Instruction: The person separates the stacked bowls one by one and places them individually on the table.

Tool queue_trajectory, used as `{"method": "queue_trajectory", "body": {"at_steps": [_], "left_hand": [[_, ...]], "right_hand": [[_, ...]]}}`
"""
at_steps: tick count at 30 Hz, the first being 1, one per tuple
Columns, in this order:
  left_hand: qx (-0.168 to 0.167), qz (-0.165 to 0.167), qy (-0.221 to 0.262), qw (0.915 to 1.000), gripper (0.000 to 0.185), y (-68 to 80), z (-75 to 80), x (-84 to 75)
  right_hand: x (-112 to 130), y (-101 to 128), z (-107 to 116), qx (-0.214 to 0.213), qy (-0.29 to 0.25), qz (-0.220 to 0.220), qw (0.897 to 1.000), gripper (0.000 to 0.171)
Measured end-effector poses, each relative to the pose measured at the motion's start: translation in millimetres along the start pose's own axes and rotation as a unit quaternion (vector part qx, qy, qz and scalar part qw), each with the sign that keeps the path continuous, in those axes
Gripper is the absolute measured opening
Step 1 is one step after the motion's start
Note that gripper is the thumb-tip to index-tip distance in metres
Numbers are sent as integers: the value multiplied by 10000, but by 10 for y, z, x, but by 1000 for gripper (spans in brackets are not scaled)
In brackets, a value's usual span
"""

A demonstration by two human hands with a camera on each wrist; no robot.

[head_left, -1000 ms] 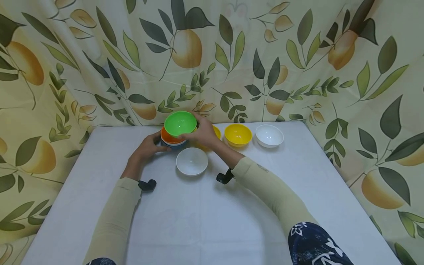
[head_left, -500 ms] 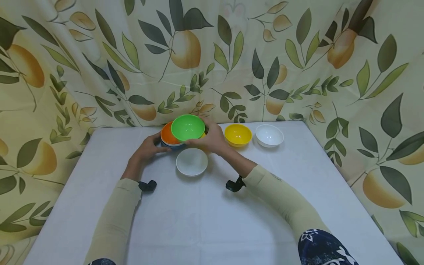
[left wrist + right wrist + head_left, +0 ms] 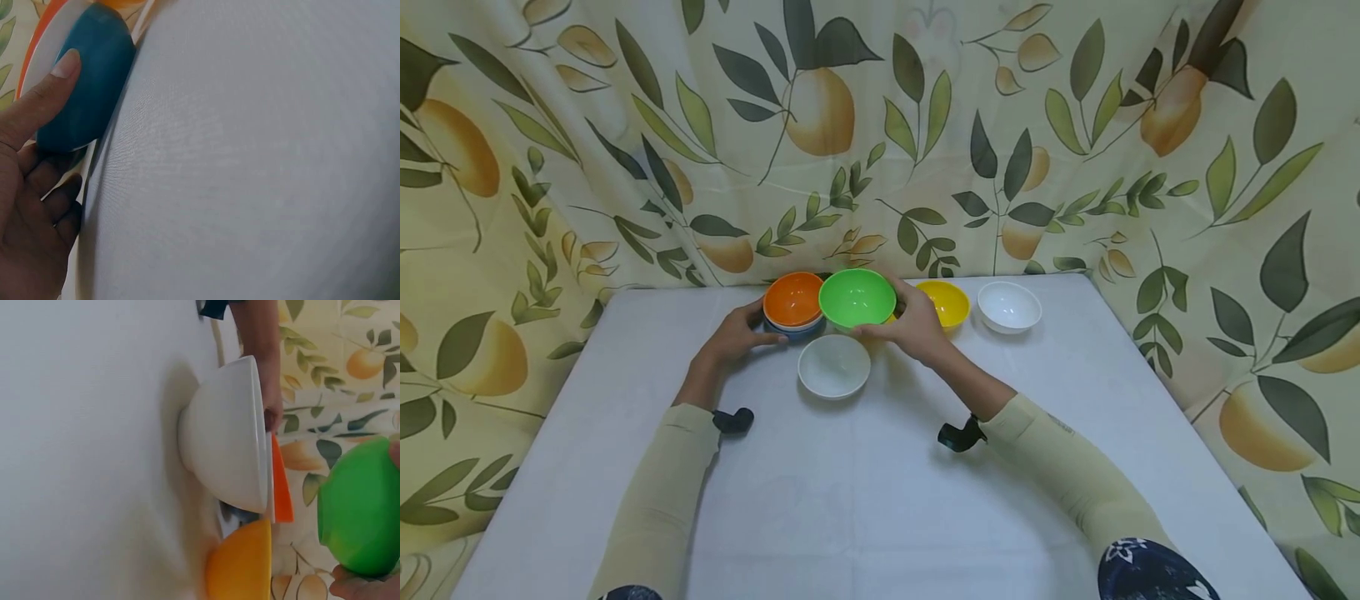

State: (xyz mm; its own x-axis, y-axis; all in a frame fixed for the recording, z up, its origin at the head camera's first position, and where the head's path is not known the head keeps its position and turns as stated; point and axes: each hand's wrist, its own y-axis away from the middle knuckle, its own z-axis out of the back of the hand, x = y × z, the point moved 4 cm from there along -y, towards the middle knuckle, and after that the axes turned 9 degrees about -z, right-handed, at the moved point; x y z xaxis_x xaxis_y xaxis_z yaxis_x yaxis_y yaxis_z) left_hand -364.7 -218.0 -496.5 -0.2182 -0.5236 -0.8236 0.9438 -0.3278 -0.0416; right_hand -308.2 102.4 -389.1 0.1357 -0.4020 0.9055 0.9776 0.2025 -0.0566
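Note:
My left hand (image 3: 730,337) grips the side of a nested stack of bowls. A blue bowl (image 3: 94,81) is lowest, a white one sits in it, and an orange bowl (image 3: 793,300) is on top. In the left wrist view the thumb lies along the blue bowl's wall. My right hand (image 3: 919,323) holds a green bowl (image 3: 857,298) by its side, upright and off the table. Below the green bowl is a yellow bowl (image 3: 240,565), mostly hidden in the head view. A white bowl (image 3: 834,367) stands in front of the stack.
Another yellow bowl (image 3: 951,305) and a second white bowl (image 3: 1009,307) stand in a row to the right. All are on a white-covered table (image 3: 850,492). A patterned curtain (image 3: 880,192) hangs directly behind the table's back edge.
My right hand has carried the green bowl rightward from over the orange bowl, which now shows fully. The left hand has stayed at the stack.

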Motion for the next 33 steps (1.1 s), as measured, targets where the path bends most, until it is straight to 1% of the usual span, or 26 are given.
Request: {"method": "queue_trajectory", "body": {"at_steps": [5, 8, 13, 18, 21, 29, 33], "left_hand": [[8, -140, 34, 9999, 109, -13, -1, -8], [-13, -176, 44, 9998, 108, -16, 5, -27], [-39, -100, 23, 9999, 106, -15, 12, -37], [-10, -1, 42, 10000, 107, -10, 4, -15], [-2, 57, 50, 10000, 108, -5, 6, -3], [-8, 110, 57, 9999, 110, 1, 14, 0], [-20, 111, 67, 9999, 109, 1, 7, 10]], "right_hand": [[-75, 106, 92, -127, 203, -30, 9997, 96], [-111, 158, 138, -167, 144, -20, 9998, 95], [-172, 224, 191, -98, -82, -15, 9999, 98], [-236, 320, 204, 74, -253, -238, 9994, 105], [-288, 375, 210, 109, -253, -370, 9989, 107], [-428, 460, 288, -75, -239, -525, 9983, 105], [-505, 487, 315, -80, -251, -675, 9974, 107]]}}
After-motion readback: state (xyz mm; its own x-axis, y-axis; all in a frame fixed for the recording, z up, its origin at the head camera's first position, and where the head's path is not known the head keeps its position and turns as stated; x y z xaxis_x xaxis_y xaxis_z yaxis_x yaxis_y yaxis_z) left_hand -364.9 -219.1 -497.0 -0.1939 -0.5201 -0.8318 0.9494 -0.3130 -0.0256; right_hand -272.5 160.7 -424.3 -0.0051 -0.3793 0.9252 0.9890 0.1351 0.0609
